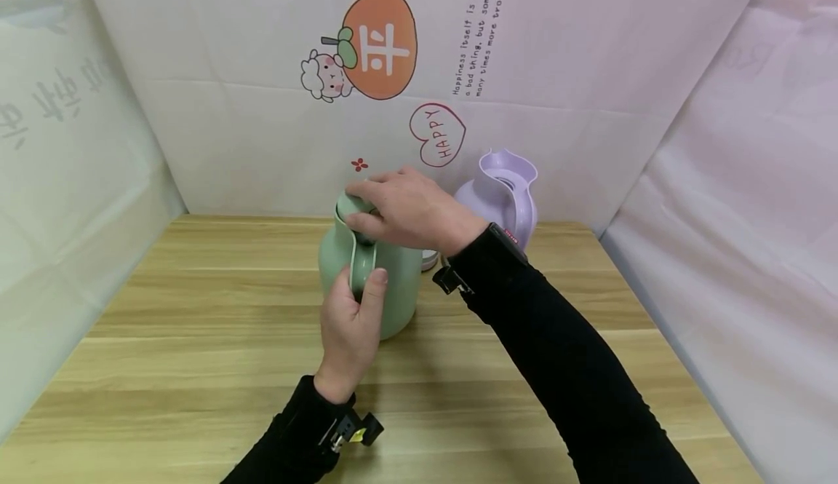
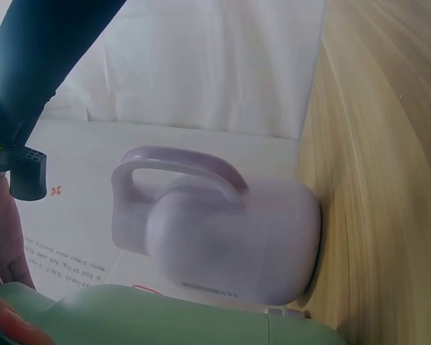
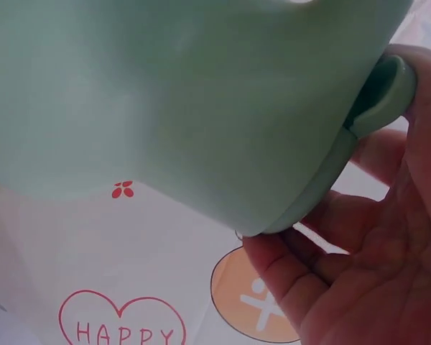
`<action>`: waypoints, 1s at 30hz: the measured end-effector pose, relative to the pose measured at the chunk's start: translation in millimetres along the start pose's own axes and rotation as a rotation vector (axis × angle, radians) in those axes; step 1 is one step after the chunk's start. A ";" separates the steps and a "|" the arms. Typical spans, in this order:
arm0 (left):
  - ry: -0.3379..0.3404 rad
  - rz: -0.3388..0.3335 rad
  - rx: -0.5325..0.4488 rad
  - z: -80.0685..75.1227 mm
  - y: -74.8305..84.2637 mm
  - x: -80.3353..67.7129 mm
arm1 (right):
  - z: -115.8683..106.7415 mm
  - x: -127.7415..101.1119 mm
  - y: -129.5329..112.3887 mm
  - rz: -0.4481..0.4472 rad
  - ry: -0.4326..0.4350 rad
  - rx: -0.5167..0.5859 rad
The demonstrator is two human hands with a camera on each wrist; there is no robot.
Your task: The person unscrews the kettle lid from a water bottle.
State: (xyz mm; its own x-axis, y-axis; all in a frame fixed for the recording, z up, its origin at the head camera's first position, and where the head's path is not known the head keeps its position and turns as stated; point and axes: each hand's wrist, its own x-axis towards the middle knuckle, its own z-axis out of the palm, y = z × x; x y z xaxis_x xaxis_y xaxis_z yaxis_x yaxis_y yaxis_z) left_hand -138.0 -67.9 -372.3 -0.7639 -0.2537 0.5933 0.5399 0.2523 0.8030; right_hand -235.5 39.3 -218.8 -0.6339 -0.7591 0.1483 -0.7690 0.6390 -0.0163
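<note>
Green jug (image 1: 393, 280) stands upright mid-table (image 1: 196, 338), its top hidden under the right hand (image 1: 412, 211), whose fingers curl over the lid. Left hand (image 1: 350, 327) grips the handle — thumb up. Behind, a purple jug (image 1: 500, 196) — partly blocked.

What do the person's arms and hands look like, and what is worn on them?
Both hands, left hand and right hand, are bare. Each arm has a long black sleeve. A small black clamp-like mount sits at each wrist; the left one carries a yellow tag.
</note>
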 end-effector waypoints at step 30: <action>0.007 0.031 -0.002 -1.1 -1.0 -0.5 | 4.6 7.8 -47.5 0.437 0.049 -0.207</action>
State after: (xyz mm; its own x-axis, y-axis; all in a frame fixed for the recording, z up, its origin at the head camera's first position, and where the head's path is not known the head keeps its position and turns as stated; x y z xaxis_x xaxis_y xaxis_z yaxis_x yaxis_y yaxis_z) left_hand -137.8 -69.0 -373.4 -0.7443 -0.2528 0.6181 0.5637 0.2585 0.7845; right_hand -204.3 2.5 -221.4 -0.8854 -0.4109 0.2174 -0.3964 0.9116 0.1089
